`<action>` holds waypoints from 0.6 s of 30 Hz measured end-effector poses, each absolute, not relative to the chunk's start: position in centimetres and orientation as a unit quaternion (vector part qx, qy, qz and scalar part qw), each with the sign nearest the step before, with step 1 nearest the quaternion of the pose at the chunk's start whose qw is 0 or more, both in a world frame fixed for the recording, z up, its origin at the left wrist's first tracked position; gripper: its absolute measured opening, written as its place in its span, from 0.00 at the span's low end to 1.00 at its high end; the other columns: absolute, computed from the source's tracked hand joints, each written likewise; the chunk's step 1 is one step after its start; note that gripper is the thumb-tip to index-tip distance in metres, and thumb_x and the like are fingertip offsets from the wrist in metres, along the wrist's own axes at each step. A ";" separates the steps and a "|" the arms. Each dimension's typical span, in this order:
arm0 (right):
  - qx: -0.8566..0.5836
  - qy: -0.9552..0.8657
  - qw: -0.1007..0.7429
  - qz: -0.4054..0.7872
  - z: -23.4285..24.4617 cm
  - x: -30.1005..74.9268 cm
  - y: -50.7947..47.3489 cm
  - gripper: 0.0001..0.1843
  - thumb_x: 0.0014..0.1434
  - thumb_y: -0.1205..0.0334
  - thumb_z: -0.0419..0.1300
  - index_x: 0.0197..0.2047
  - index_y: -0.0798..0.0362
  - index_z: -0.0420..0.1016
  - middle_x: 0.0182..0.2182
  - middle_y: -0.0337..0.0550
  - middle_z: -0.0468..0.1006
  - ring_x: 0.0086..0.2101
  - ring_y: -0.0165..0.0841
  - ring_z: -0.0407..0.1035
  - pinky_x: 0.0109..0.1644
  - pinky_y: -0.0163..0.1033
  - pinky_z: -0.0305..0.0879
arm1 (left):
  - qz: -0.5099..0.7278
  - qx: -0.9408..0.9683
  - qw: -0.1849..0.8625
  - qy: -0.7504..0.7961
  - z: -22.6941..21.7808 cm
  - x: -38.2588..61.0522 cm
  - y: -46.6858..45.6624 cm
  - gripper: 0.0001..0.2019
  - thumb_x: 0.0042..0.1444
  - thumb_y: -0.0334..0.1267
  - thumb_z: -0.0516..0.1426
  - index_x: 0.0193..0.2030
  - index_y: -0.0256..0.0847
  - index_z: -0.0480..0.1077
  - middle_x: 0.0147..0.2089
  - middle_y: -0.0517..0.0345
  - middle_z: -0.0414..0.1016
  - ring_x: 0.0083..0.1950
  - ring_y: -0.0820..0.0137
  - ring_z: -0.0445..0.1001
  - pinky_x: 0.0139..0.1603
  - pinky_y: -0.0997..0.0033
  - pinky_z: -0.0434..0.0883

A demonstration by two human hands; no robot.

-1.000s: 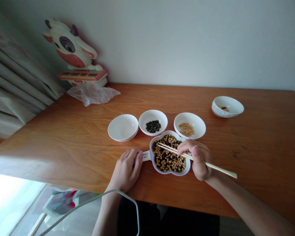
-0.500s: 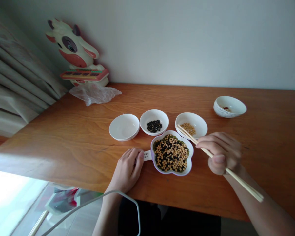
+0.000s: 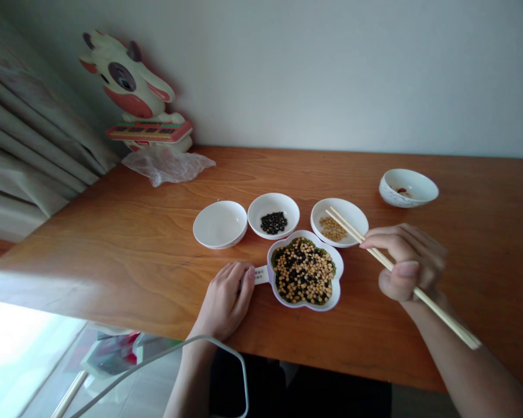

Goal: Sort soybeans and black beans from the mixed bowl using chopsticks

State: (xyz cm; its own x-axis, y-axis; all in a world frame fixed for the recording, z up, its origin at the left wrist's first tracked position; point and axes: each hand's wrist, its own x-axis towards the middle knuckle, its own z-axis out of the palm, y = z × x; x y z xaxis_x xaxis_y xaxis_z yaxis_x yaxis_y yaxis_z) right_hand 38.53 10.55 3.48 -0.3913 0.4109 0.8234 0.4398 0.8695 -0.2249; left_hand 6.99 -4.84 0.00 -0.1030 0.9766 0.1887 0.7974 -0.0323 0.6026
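Note:
A flower-shaped white dish point(image 3: 336, 278) full of mixed yellow, black and green beans sits near the table's front edge. My left hand point(image 3: 225, 302) lies flat beside its small handle, fingertips touching it. My right hand point(image 3: 407, 262) is closed on a pair of wooden chopsticks point(image 3: 375, 253), raised to the right of the dish. Their tips hang over a small white bowl point(image 3: 353, 212) of yellow beans. Left of that are a bowl of black beans point(image 3: 283, 204) and an empty white bowl point(image 3: 220, 224).
A patterned white bowl point(image 3: 408, 187) with a few reddish bits stands at the back right. A cow-shaped toy point(image 3: 133, 96) and a crumpled clear plastic bag point(image 3: 168, 164) sit at the back left by the curtain. A white cable point(image 3: 187, 347) loops below the table edge.
My right hand lifted the chopsticks out of the mixed-bean dish and carried them right and back, so their tips are now over the yellow-bean bowl. The left hand stayed put.

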 end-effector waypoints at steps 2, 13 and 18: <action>-0.256 -0.826 0.501 0.030 3.6 38.1 10.2 0.34 0.76 0.43 0.38 0.38 0.46 0.81 0.34 0.50 0.84 0.34 0.43 0.76 0.37 0.50 0.65 | 0.299 0.653 0.153 0.679 0.0 7.0 -4.8 0.13 0.76 0.40 0.49 0.38 0.45 0.66 0.36 0.57 0.75 0.38 0.65 0.75 0.40 0.66 0.68; -0.216 -0.811 0.438 0.323 2.4 35.2 8.1 0.31 0.76 0.46 0.39 0.35 0.48 0.78 0.31 0.44 0.81 0.34 0.38 0.76 0.41 0.47 0.67 | 0.301 0.650 0.164 0.679 0.0 7.0 -4.9 0.13 0.77 0.41 0.48 0.39 0.45 0.67 0.37 0.57 0.74 0.40 0.64 0.75 0.40 0.65 0.67; -0.236 -0.805 0.397 0.373 2.1 35.0 7.9 0.33 0.76 0.41 0.38 0.36 0.48 0.77 0.33 0.44 0.80 0.34 0.37 0.74 0.40 0.45 0.66 | 0.304 0.648 0.168 0.678 0.0 7.0 -4.9 0.13 0.77 0.41 0.48 0.39 0.45 0.66 0.37 0.57 0.73 0.39 0.65 0.74 0.41 0.65 0.67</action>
